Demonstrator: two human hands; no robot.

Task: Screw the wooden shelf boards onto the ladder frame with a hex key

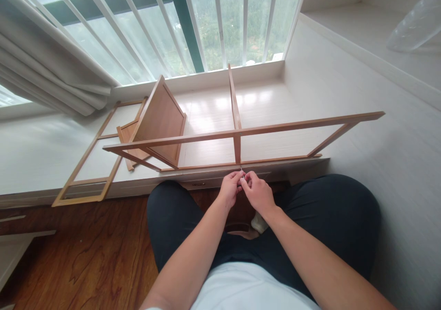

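Observation:
Both hands meet just in front of the lower rail of an upright wooden frame (275, 129). My left hand (229, 188) and my right hand (258, 193) are closed, fingertips pinched together around a small thin metal piece (241, 168). It points toward the rail at the middle upright; its exact kind is too small to tell. A wooden crosspiece (233, 94) runs back from that middle upright. To the left, a wooden panel (161, 121) stands tilted against the frame.
Another wooden frame (81, 165) lies on the white window ledge (206, 103), overhanging its front edge. A smaller wooden piece (128, 131) rests beside the panel. A grey curtain (44, 57) hangs left; a white wall (386, 154) is at right. Clear plastic (418, 23) lies on a shelf.

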